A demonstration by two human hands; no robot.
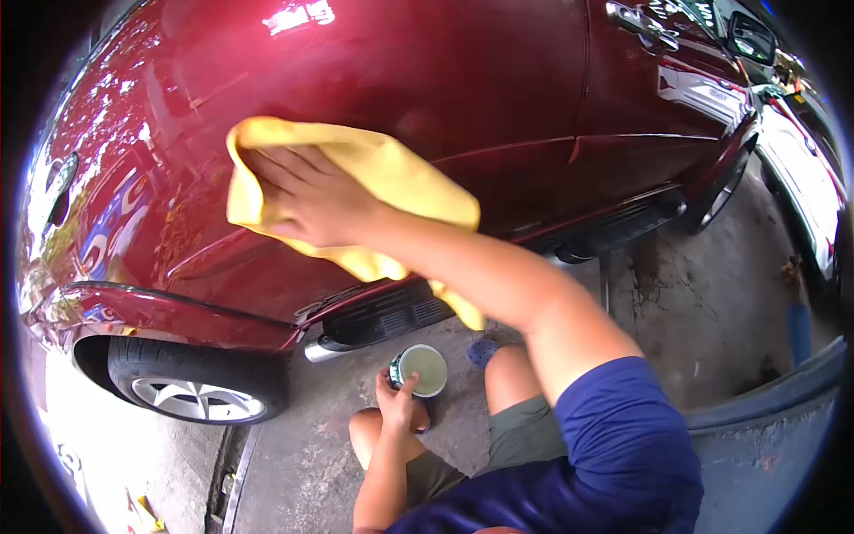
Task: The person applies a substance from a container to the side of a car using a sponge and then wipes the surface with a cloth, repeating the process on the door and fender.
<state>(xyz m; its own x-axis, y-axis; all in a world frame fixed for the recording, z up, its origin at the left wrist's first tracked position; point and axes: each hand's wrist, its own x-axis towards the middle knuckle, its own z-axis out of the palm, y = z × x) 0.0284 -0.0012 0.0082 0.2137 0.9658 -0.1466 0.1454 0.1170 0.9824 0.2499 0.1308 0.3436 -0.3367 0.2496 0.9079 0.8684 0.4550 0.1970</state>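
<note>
Against the dark red car body (498, 80), my right hand (311, 196) presses a yellow cloth (418, 182) to the side panel. Its fingers lie over the cloth, whose left edge curls up around the fingertips, while the rest drapes down past my forearm. Lower down, my left hand (398, 400) grips a round open tub (423, 370) by its side, with the thumb at the rim. Pale matter shows inside the tub, which is held near my knee, above the concrete floor.
A black side step (382, 319) juts out below the doors. The car's wheel (200, 392) is at lower left, and a door handle (640, 25) and side mirror (752, 37) are at upper right. A low grey wall (765, 445) stands at right, near a white vehicle (805, 169).
</note>
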